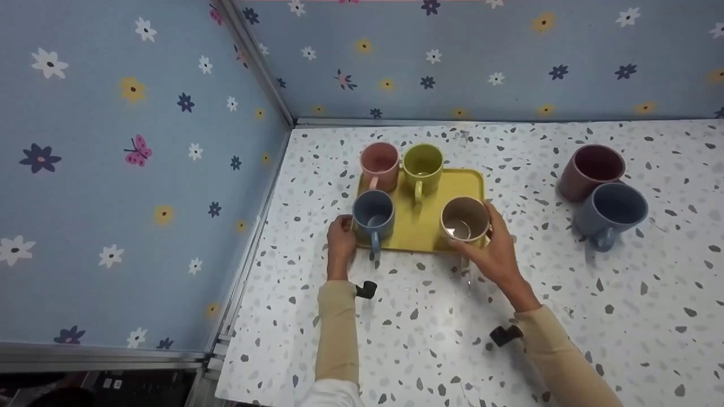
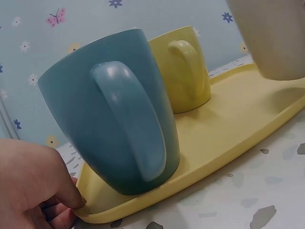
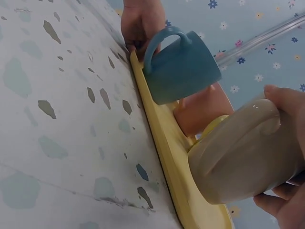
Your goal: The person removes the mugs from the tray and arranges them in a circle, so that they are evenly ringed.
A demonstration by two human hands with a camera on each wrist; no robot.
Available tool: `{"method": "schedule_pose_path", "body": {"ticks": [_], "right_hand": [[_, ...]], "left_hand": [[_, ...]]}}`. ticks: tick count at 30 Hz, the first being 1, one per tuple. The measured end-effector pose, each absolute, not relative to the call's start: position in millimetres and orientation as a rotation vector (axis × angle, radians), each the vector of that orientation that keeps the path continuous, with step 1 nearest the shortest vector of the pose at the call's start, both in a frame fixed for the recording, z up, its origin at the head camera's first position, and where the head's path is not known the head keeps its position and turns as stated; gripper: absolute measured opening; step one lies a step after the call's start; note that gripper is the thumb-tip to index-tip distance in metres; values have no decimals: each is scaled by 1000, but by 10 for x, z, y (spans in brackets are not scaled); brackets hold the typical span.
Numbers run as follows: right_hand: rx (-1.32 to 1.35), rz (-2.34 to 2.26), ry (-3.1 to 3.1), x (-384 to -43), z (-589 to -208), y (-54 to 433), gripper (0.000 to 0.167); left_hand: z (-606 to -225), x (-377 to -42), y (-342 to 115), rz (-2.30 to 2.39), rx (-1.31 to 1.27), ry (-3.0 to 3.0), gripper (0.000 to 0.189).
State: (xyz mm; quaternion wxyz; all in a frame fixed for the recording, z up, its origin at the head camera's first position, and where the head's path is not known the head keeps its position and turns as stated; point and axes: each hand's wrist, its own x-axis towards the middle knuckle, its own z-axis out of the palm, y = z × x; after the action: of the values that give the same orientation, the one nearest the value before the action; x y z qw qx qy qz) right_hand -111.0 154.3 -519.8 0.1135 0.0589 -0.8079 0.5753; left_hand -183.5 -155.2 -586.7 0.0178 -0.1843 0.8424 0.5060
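My right hand (image 1: 495, 250) grips a beige mug (image 3: 248, 148) around its side, over the right front corner of a yellow tray (image 1: 416, 226). In the left wrist view the mug's base hangs a little above the tray, with a shadow under it. My left hand (image 1: 341, 240) pinches the tray's left front corner. Beside those fingers a blue mug (image 2: 114, 114) stands upright on the tray, handle toward me. Behind it are a pink mug (image 1: 380, 164) and a yellow-green mug (image 1: 423, 167), both upright on the tray's back part.
On the speckled white table (image 1: 418, 333), a maroon mug (image 1: 580, 175) and another blue mug (image 1: 608, 212) stand close together at the right. Flower-patterned panels (image 1: 141, 186) wall off the left and back.
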Motion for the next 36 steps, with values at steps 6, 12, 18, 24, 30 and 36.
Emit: {"method": "schedule_pose_path", "body": {"ticks": [6, 12, 18, 24, 30, 36], "right_hand": [[50, 1650, -2413, -1016, -5041, 1669, 91], [-20, 1645, -2404, -978, -5005, 1802, 93], [-60, 1631, -2385, -946, -5003, 1914, 93], [-74, 1633, -2313, -917, -5007, 2021, 88], [-154, 1631, -2278, -891, -5054, 2126, 85], [-233, 1616, -2283, -877, -5113, 2237, 84]], "left_hand": [[-5864, -1836, -1546, 1556, -563, 2627, 35], [-5858, -1831, -1547, 1553, -548, 2628, 36], [-5869, -1831, -1542, 1553, -557, 2648, 33], [-5868, -1826, -1530, 1572, -571, 2624, 32], [-5867, -1822, -1532, 1581, -593, 2613, 32], [-5872, -1817, -1545, 1611, -580, 2594, 33]]}}
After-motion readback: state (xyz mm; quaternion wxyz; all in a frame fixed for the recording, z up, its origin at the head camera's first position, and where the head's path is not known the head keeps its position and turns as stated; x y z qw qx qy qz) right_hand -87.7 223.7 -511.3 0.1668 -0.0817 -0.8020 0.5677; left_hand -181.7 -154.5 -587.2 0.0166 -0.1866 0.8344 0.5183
